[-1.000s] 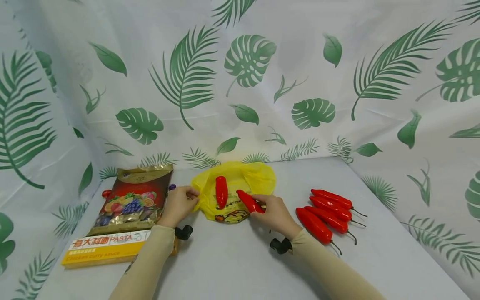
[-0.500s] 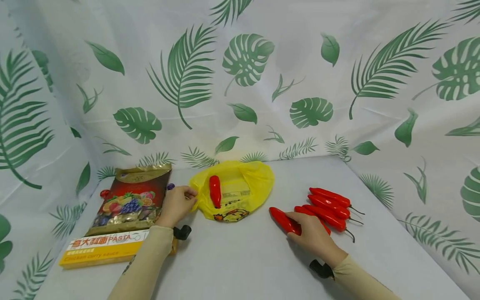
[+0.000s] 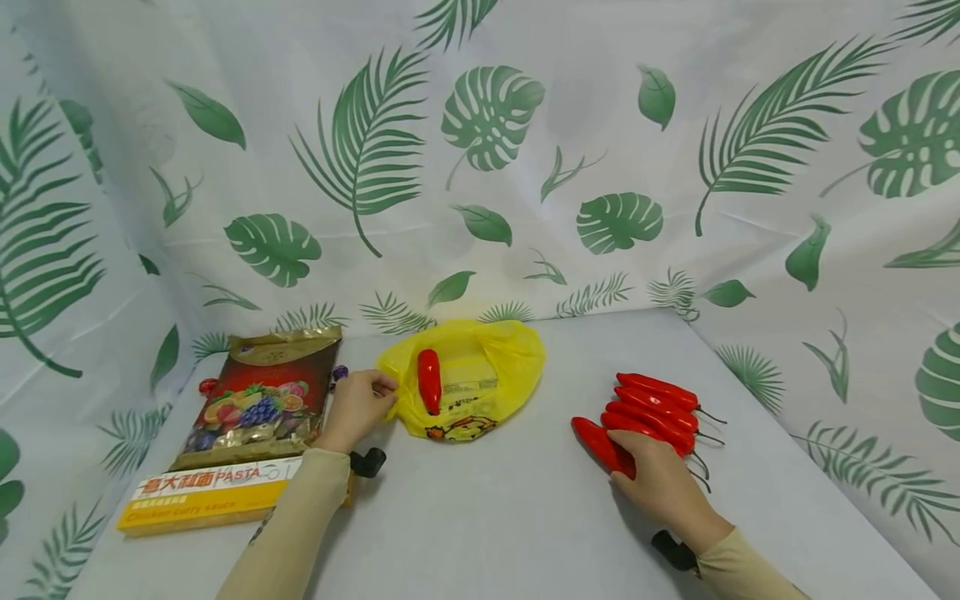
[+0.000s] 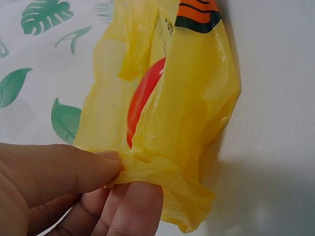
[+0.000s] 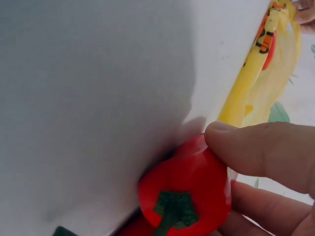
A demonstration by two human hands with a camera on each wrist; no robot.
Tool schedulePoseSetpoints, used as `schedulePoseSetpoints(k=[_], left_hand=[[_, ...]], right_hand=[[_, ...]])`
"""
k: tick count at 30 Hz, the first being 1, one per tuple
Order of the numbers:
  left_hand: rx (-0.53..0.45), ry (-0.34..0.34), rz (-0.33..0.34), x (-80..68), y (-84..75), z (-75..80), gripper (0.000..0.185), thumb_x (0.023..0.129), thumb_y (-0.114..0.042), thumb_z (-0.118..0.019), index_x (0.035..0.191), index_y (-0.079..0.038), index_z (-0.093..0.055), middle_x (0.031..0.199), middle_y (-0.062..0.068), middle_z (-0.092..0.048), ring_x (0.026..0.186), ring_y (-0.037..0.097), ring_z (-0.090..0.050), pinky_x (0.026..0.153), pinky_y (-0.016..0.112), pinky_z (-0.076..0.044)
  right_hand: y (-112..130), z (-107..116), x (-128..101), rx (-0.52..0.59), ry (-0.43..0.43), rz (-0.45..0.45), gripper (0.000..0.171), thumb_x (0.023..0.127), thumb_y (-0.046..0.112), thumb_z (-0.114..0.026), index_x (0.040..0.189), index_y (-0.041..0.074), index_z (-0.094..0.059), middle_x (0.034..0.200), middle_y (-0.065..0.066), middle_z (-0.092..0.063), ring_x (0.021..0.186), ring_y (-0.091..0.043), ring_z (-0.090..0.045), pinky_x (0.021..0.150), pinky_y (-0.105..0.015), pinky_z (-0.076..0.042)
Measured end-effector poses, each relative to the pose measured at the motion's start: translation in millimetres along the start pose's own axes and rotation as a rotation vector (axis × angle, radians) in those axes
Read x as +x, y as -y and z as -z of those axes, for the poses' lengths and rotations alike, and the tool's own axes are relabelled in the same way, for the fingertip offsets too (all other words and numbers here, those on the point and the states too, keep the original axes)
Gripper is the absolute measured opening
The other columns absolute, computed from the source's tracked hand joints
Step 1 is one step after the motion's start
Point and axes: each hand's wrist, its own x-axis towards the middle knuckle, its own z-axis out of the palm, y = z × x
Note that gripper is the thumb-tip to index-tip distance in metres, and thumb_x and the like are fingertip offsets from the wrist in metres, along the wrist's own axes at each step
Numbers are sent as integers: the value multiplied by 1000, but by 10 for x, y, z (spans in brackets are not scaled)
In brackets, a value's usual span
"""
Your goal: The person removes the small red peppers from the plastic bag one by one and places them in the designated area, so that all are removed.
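Note:
At the left rim of the yellow plastic bag (image 3: pixel 513 354), my left hand (image 3: pixel 358 410) pinches the film between thumb and fingers. One red chili pepper (image 3: pixel 429 379) lies in the bag's open mouth; the left wrist view shows it partly hidden behind the film. My right hand (image 3: pixel 663 483) grips another red chili pepper (image 3: pixel 596 442), thumb on one side and fingers on the other. Its green stem (image 5: pixel 176 209) shows in the right wrist view. This pepper is at the near end of a row of several red chili peppers (image 3: pixel 656 402), tips pointing left.
To the left lie a dark red and gold fruit-print packet (image 3: pixel 262 400) and a yellow and white pasta box (image 3: pixel 202 498). Small purple (image 3: pixel 339 374) and red (image 3: pixel 207 386) pieces sit beside the packet. A leaf-print cloth (image 3: pixel 480 192) rises behind the white table.
My right hand has carried a chili pepper from the bag rightward and down to the near end of the row. The left hand has stayed at the bag's rim.

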Motion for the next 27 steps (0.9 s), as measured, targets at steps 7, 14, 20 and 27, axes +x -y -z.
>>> schedulePoseSetpoints(k=[7, 14, 20, 27], left_hand=[[-1, -8, -10, 13, 9, 5, 8, 89, -8, -77, 96, -3, -78, 89, 9, -77, 79, 19, -67, 69, 29, -55], [0, -24, 9, 15, 8, 2, 8, 88, -10, -78, 95, -6, -79, 89, 8, -77, 79, 19, -68, 69, 29, -55], [-6, -22, -5, 33, 23, -6, 9, 88, -10, -78, 95, -5, -79, 89, 8, -77, 81, 19, -69, 69, 28, -56], [1, -25, -6, 42, 36, -3, 7, 88, -10, -78, 94, -6, -79, 89, 7, -77, 79, 18, -69, 68, 29, -56]], right_hand=[[28, -10, 24, -21, -15, 4, 61, 73, 7, -91, 128, -6, -67, 124, -22, -72, 110, -39, -69, 91, -56, -59], [296, -147, 276, 7, -14, -8, 67, 76, 14, -91, 135, -3, -65, 131, -22, -70, 115, -39, -68, 92, -55, -60], [602, -371, 601, 102, -5, 29, 64, 83, 15, -86, 139, -2, -62, 139, -21, -67, 128, -39, -65, 104, -54, -54], [1117, -660, 1091, 322, 75, 36, 59, 89, 18, -81, 142, 1, -61, 140, -17, -67, 125, -37, -66, 105, -52, -55]])
